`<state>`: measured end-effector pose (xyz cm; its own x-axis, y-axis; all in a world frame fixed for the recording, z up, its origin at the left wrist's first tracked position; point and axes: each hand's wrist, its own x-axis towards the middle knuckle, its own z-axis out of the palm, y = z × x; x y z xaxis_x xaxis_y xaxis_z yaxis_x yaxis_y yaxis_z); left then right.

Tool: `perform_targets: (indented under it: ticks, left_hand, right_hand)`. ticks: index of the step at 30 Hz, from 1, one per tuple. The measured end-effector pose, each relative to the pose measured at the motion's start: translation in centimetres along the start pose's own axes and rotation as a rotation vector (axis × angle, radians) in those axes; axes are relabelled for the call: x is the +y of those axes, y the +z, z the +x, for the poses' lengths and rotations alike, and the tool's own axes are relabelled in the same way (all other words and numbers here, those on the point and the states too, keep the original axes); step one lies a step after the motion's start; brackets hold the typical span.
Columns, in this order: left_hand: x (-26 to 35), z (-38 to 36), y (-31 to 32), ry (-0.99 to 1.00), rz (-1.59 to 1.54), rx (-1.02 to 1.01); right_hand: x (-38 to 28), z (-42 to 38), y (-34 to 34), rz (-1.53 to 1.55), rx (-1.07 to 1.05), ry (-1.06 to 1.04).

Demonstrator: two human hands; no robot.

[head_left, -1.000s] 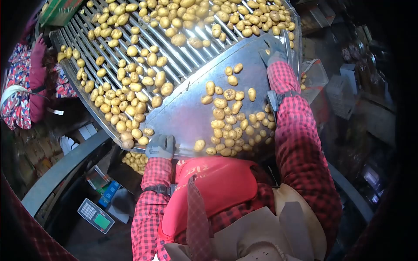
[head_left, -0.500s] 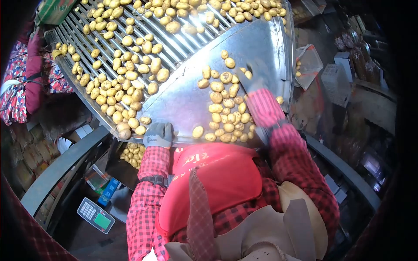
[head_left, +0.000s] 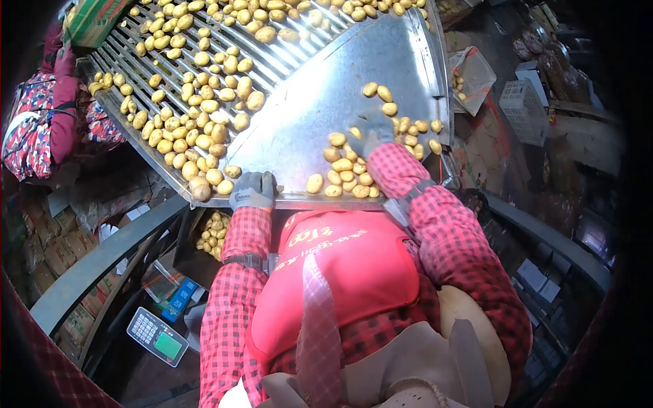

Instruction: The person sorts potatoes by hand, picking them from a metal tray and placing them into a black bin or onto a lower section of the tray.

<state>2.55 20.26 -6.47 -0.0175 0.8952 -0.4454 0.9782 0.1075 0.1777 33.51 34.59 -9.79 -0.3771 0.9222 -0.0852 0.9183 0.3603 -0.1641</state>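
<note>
My right hand (head_left: 374,133), in a grey glove, is among yellow potatoes (head_left: 348,165) on a smooth metal tray (head_left: 306,129). Its fingers are apart and touch the potatoes; one potato (head_left: 355,132) lies right at the fingertips. Potatoes lie on both sides of this hand, with a looser group (head_left: 410,129) to its right. My left hand (head_left: 253,190), gloved too, rests on the tray's front edge with its fingers laid forward, holding no potato. A single potato (head_left: 315,183) sits between the two hands, and others lie just left of the left hand.
A slatted metal rack (head_left: 279,68) bearing many potatoes adjoins the tray at the left and back. At far left, another person's sleeve (head_left: 64,136) reaches toward a green box (head_left: 95,24). A scale display (head_left: 158,336) is low left; a white crate (head_left: 524,112) stands right.
My right hand has swept lower and leftward across the tray. The potato group has split, with some now right of the hand. My left hand stays at the edge. The view has shifted slightly.
</note>
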Motion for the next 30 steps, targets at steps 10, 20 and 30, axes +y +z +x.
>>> perform_targets:
  ticks: [10,20,30]
  left_hand:
    - [2.0,-0.8,-2.2,-0.061,0.058,-0.061]
    - [0.8,-0.1,0.5,-0.171,-0.096,0.039]
    - [1.6,-0.8,-1.3,-0.062,-0.068,0.011]
  right_hand:
    - [-8.2,-4.1,-2.2,0.167,-0.028,-0.241]
    - [-3.9,-7.5,-0.6,-0.037,-0.415,-0.174]
    - [0.7,-4.9,-0.6,0.012,0.189,-0.030]
